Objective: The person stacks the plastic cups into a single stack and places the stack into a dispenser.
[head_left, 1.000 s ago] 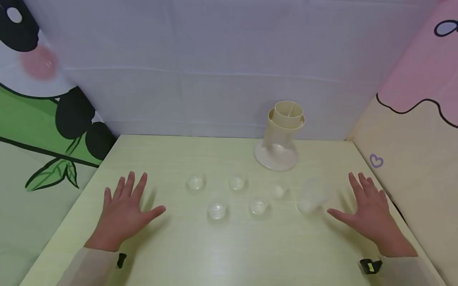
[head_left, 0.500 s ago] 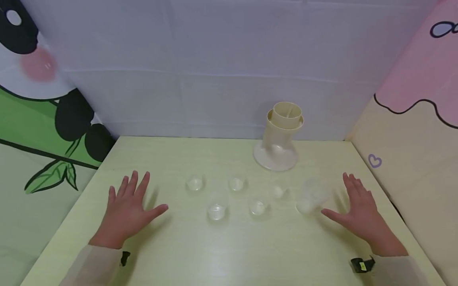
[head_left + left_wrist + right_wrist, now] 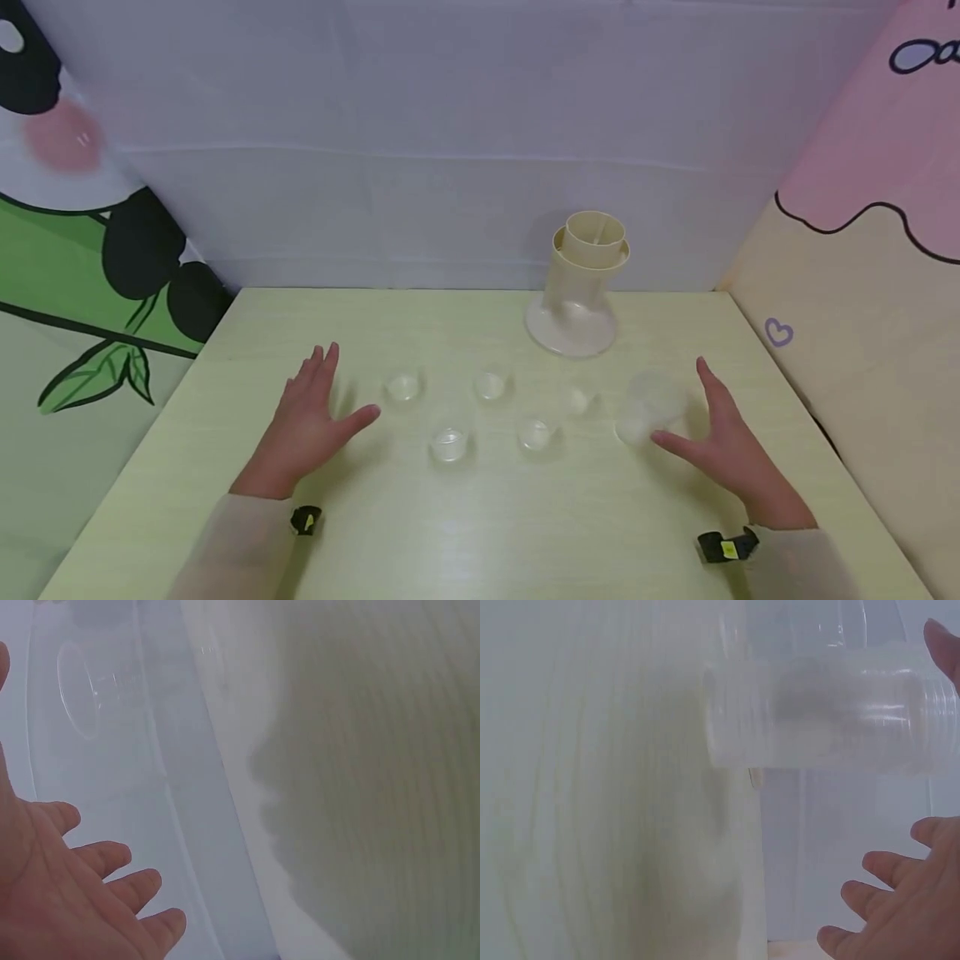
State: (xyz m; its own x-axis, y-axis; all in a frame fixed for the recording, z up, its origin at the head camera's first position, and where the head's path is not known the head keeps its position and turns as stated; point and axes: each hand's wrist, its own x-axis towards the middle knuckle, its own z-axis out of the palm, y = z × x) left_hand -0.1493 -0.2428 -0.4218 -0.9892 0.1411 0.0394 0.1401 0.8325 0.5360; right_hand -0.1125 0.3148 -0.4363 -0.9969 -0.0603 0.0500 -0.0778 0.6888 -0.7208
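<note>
My left hand [image 3: 303, 429] hovers over the left part of the table, fingers straight and thumb spread, holding nothing. Nearest to it stands a small clear plastic cup [image 3: 403, 385]; a transparent shape [image 3: 79, 690] shows faintly past the fingers in the left wrist view. My right hand [image 3: 731, 454] is spread beside a larger, ridged translucent cylinder [image 3: 647, 412], its thumb close to it in the head view. Whether they touch, I cannot tell. The right wrist view shows the cylinder [image 3: 817, 716] upright between thumb and fingers, with gaps. Several more clear cups, including one cup [image 3: 449, 443], stand between the hands.
A cream tubular stand [image 3: 590, 258] with a narrower tube in its top and a round pale base [image 3: 572, 329] stands near the table's back edge. White cloth [image 3: 450, 142] hangs behind the pale wooden table [image 3: 480, 525], with printed cloths at both sides.
Both hands have moved inward, the left toward the cups and the right toward the translucent cylinder. The view has shifted slightly. The objects have kept their places on the table.
</note>
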